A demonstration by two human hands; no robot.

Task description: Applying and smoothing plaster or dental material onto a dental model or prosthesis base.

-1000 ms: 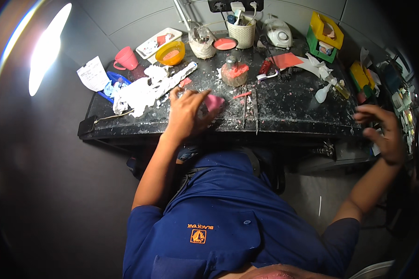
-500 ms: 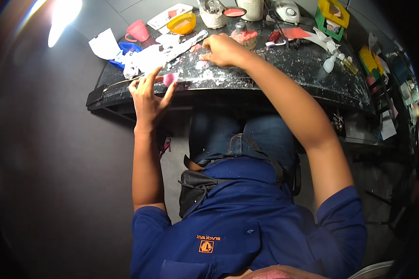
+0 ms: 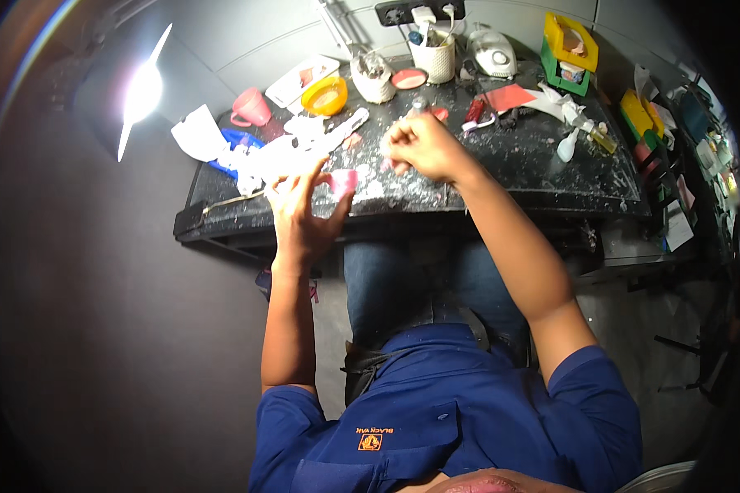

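Note:
My left hand (image 3: 298, 215) is at the front of the dark workbench (image 3: 551, 182), with a small pink piece (image 3: 343, 182) held between thumb and fingers. Its exact kind is unclear. My right hand (image 3: 427, 149) hovers to the right, over the bench top, its fingers curled together and slightly blurred. What they grip, if anything, is too small to make out. Crumpled white paper or plastic (image 3: 286, 156) lies just beyond my left hand. Behind my right hand a round metal-topped object (image 3: 420, 104) is partly hidden.
Along the back stand a pink cup (image 3: 251, 107), an orange bowl (image 3: 325, 97), a white basket (image 3: 433, 62) and a white appliance (image 3: 492, 54). A red sheet (image 3: 511, 98) and a pipette-like bulb (image 3: 567, 146) lie right. White and pink crumbs cover the bench. A bright lamp (image 3: 144, 92) is at left.
The view has tilted up, showing more of the wall. My left hand has moved right with the pink piece, and my right hand has shifted right with its fingers drawn in.

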